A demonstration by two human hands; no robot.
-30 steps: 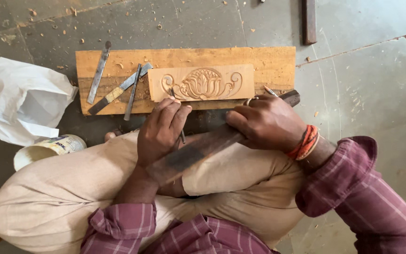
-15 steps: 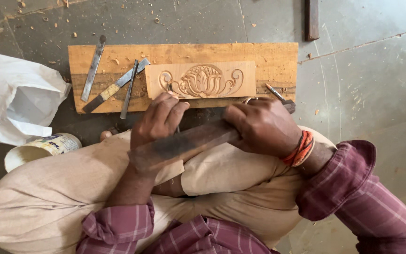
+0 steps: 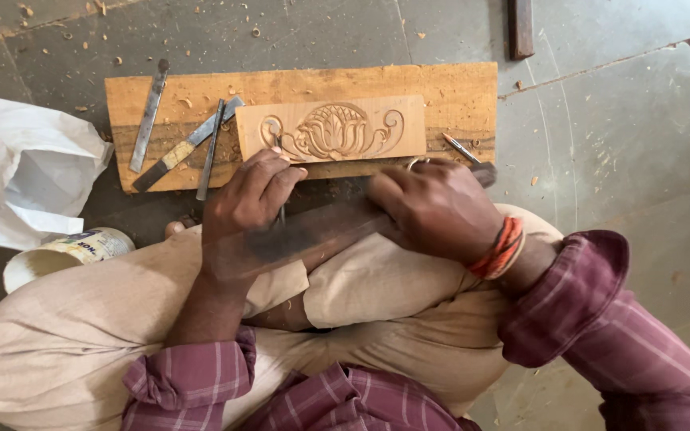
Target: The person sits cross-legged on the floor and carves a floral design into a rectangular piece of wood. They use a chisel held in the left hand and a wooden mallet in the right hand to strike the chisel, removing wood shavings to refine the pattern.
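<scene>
Two hands work low: left hand (image 3: 247,199) pinches a chisel (image 3: 279,177) against the carving (image 3: 331,129); right hand (image 3: 434,209) clenches a mallet (image 3: 313,235), blurred.

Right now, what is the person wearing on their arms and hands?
Both arms have maroon checked sleeves with thin pale lines. The left sleeve is rolled up, so the forearm is bare. The right sleeve is pushed back from the wrist, where a bunch of orange and red threads is tied. The left hand and right hand wear no gloves.
</scene>
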